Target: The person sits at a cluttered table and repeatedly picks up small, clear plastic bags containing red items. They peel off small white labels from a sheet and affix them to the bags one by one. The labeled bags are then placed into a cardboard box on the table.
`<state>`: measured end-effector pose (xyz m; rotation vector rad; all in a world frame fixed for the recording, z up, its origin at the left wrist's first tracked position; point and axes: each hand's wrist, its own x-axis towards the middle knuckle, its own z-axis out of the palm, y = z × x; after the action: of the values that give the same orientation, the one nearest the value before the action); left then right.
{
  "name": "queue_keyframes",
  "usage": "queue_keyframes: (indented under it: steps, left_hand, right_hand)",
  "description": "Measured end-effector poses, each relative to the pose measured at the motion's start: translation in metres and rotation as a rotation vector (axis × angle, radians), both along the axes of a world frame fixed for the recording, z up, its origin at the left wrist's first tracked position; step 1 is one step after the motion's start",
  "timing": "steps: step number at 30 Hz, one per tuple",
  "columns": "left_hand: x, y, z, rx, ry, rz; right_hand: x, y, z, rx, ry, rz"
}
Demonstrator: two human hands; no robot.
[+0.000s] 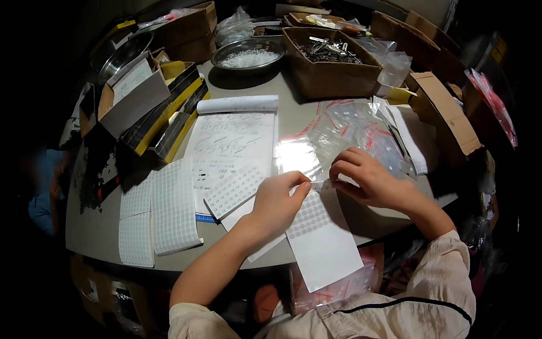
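A white sheet of round stickers hangs over the table's front edge, its upper part folded or curled back. My left hand pinches the top left of this sticker sheet between thumb and index finger. At its top right corner, my right hand has thumb and fingers closed on the edge; whether a single sticker is between them is too small to see. Just beyond both hands lies a clear plastic zip bag. Another sticker sheet lies left of my left hand, on a handwritten notepad.
More sticker sheets lie at the left, beside black-and-yellow boxes. Zip bags with small pieces spread at the right. Behind stand a metal bowl of clear pieces and a cardboard box of metal parts. Bags rest below the edge.
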<state>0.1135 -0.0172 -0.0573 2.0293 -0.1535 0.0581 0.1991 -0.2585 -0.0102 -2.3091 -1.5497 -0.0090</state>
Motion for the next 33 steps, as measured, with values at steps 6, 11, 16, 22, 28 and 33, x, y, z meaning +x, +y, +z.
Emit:
queue_keyframes:
  steps: [6, 11, 16, 22, 28, 33]
  left_hand:
    - [0.003, 0.001, 0.003, -0.020, 0.084, 0.023]
    - [0.002, 0.003, -0.005, -0.059, 0.017, 0.006]
    - [0.002, 0.004, -0.004, -0.077, 0.044, -0.001]
    - [0.002, 0.003, -0.010, -0.080, -0.010, 0.011]
    - [0.003, 0.002, -0.007, -0.089, 0.016, 0.013]
    - [0.002, 0.002, -0.005, -0.141, 0.022, 0.014]
  right_hand:
    - [0.000, 0.000, -0.002, 0.039, -0.053, 0.062]
    - [0.035, 0.005, -0.010, 0.137, 0.150, 0.003]
    - [0.025, 0.006, -0.003, 0.111, 0.110, 0.127]
    - [0.004, 0.009, -0.001, 0.120, -0.046, 0.076]
    - [0.022, 0.006, -0.009, 0.242, 0.127, 0.087]
    - [0.064, 0.028, -0.028, 0.257, 0.154, -0.062]
